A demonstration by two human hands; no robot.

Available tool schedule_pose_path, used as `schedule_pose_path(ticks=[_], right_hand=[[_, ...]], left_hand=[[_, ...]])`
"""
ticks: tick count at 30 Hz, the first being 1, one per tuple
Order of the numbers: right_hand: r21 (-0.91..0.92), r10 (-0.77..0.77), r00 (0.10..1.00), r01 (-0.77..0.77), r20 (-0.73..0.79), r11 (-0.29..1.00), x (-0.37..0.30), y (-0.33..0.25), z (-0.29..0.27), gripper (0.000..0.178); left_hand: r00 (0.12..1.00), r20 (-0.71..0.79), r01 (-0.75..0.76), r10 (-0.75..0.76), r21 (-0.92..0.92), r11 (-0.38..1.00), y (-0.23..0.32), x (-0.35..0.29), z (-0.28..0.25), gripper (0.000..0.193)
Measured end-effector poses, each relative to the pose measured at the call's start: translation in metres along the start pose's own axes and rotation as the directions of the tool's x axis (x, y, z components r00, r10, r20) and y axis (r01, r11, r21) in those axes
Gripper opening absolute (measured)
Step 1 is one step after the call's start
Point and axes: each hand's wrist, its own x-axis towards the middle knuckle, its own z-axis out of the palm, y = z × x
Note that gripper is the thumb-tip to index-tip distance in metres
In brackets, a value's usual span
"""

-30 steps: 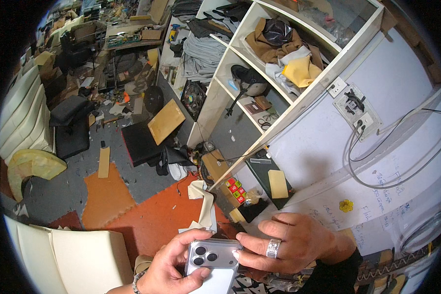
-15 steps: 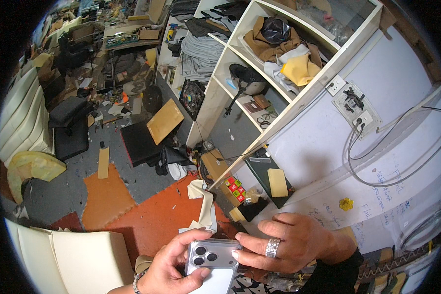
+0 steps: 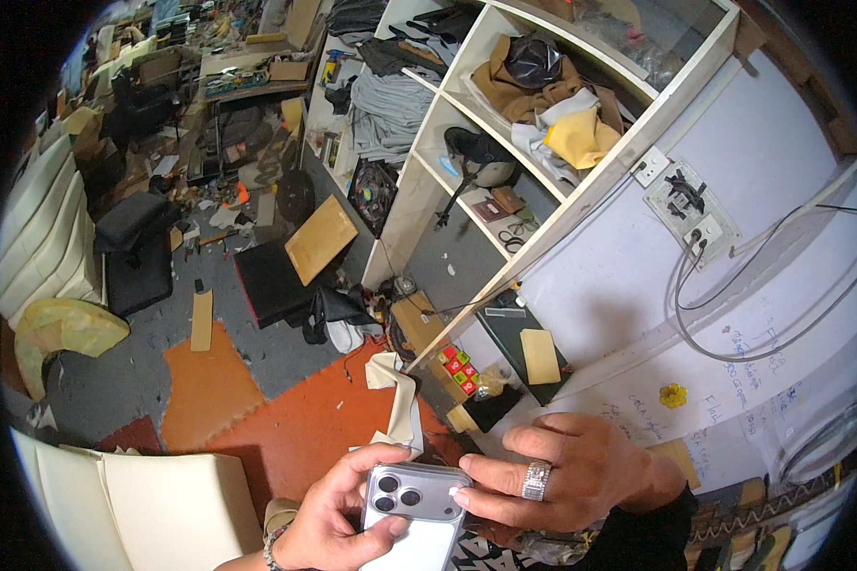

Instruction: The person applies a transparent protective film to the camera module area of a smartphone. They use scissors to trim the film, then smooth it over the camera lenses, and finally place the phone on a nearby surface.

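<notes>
A silver-and-white smartphone (image 3: 431, 539) is upright at the bottom centre, its back with three camera lenses facing me. My left hand (image 3: 338, 509) grips its left side, with the fingers at the top edge and the thumb across the back. From the right, my right hand (image 3: 581, 476) has its fingertips on the phone's upper right edge and corner. A wide patterned ring (image 3: 535, 481) is on one of its fingers. The right thumb and the phone's screen are hidden from view.
White shelving (image 3: 505, 133) with folded cloth, a cap and scissors rises ahead. Cream seat cushions (image 3: 171, 504) lie at lower left. Orange sheet material (image 3: 300, 419) covers part of the floor. On the white wall at right are power sockets (image 3: 690, 205) with hanging cables.
Almost everything is the same. The phone stays in both hands, and the hands have shifted only very slightly.
</notes>
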Motion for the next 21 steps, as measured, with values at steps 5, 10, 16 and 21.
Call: schedule_pose_path(ticks=[5, 10, 16, 21], right_hand=[[0.003, -0.019, 1.000, 0.019, -0.009, 1.000, 0.002, 0.001, 0.001, 0.031], [0.106, 0.035, 0.995, -0.045, 0.089, 0.993, 0.003, 0.004, 0.007, 0.033], [0.325, 0.265, 0.964, -0.251, 0.002, 0.912, 0.006, -0.010, 0.039, 0.024], [0.448, 0.418, 0.906, -0.346, -0.068, 0.824, 0.003, -0.025, 0.060, 0.029]], left_hand=[[1.000, -0.001, -0.009, 0.009, 0.011, 1.000, 0.000, 0.000, 0.000, 0.069], [1.000, -0.025, 0.007, -0.006, 0.063, 0.998, 0.001, 0.000, 0.003, 0.071], [0.991, -0.087, 0.106, -0.101, 0.057, 0.993, 0.004, 0.001, 0.006, 0.071], [0.984, -0.109, 0.147, -0.138, 0.081, 0.986, 0.005, 0.007, 0.006, 0.071]])
